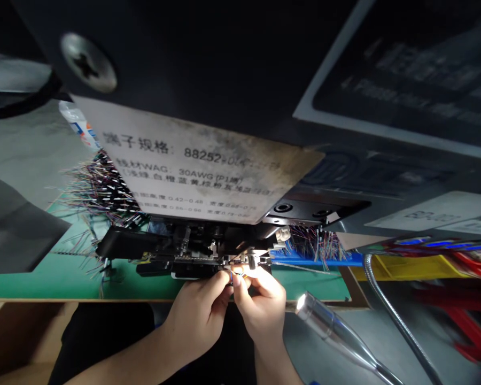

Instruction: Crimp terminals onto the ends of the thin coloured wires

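Note:
My left hand (pixel 200 310) and my right hand (pixel 263 307) meet at the front of a dark crimping machine (pixel 192 59). Between their pinched fingertips are thin coloured wires (pixel 237 276), a blue one among them; their ends are too small to make out. The fingertips sit right beside the brightly lit working part (pixel 251 260) under the machine head. Both hands are closed, thumbs against fingers. A strip of small metal terminals (pixel 202 260) runs in from the left toward this spot.
A large bundle of thin wires (pixel 104 187) lies left on the green bench top (pixel 144 289). More wires (pixel 320 243) rest in a blue tray (pixel 347 260) at right. A lit metal gooseneck lamp (pixel 324 321) stands right of my hands. A paper label (pixel 200 166) covers the machine's front.

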Demonstrator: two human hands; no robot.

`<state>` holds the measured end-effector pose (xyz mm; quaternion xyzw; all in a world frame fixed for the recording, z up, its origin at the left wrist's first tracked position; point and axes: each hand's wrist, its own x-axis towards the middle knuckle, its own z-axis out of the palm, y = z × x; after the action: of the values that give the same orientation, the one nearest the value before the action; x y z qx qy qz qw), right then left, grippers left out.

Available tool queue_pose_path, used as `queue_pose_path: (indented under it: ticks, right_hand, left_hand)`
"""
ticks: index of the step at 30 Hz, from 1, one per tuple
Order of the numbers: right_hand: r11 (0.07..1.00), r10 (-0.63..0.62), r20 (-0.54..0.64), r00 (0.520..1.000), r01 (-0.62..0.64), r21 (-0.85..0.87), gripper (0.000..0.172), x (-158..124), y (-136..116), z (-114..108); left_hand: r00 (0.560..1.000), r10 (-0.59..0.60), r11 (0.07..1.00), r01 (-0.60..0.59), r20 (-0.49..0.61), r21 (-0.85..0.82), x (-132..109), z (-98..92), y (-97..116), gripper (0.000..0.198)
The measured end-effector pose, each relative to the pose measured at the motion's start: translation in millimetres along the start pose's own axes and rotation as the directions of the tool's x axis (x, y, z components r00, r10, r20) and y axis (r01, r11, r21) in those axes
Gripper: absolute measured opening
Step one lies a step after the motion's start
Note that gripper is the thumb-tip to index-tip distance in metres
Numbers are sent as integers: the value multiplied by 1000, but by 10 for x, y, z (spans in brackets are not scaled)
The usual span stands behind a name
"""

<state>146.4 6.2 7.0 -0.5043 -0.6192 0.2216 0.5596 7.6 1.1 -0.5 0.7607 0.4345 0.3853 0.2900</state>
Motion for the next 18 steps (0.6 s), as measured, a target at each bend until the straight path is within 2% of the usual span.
queue_pose_path:
  ticks: [9,12,14,18]
  right_hand:
    - [997,67,24,997,-68,48,6,-32,3,-1]
    - [991,123,30,992,-125,39,24,-39,-12,0]
    - [990,134,36,990,-135,29,30,-41,-26,3]
    - [991,126,24,992,-127,47,11,-47,-38,10]
  left_hand:
    - [999,-41,999,41,31,-27,11,-8,4,18]
    - [999,-23,999,23,28,-22,18,-15,0,17]
    - [999,-24,999,25,49,-30,17,-20,-2,18]
    - [995,-57,998,60,87,-30,7,-29,0,18]
